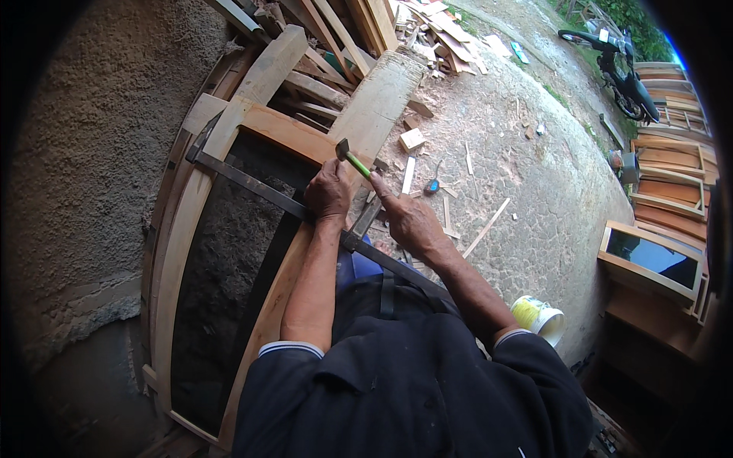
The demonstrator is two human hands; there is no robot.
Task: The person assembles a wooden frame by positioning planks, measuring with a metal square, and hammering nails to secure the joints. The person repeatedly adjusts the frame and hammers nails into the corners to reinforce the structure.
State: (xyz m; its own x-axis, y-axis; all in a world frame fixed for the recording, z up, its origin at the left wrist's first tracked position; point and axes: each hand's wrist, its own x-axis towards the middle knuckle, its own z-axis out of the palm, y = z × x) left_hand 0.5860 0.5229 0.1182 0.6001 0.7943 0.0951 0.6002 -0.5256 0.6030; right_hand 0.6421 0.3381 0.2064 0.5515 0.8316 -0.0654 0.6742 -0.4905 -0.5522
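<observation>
My right hand (pixel 416 224) grips a hammer (pixel 356 164) by its green handle, the index finger laid along it. The dark hammer head is just above my left hand (pixel 328 191). That hand is closed at the near-right corner of a wooden frame (pixel 282 131), its fingertips pinched; anything between them is hidden. The frame leans beside me with a dark panel or opening inside it. A long metal bar clamp (pixel 252 179) crosses the frame and runs under my left wrist toward my lap.
A rough wall (pixel 114 137) rises on the left. Wood offcuts (pixel 447 38) lie heaped ahead. A blue tape measure (pixel 434 185) and wood strips lie on the cracked concrete floor (pixel 527 214). A white bucket (pixel 550 324), stacked frames (pixel 672 183) and a motorcycle (pixel 622 76) are to the right.
</observation>
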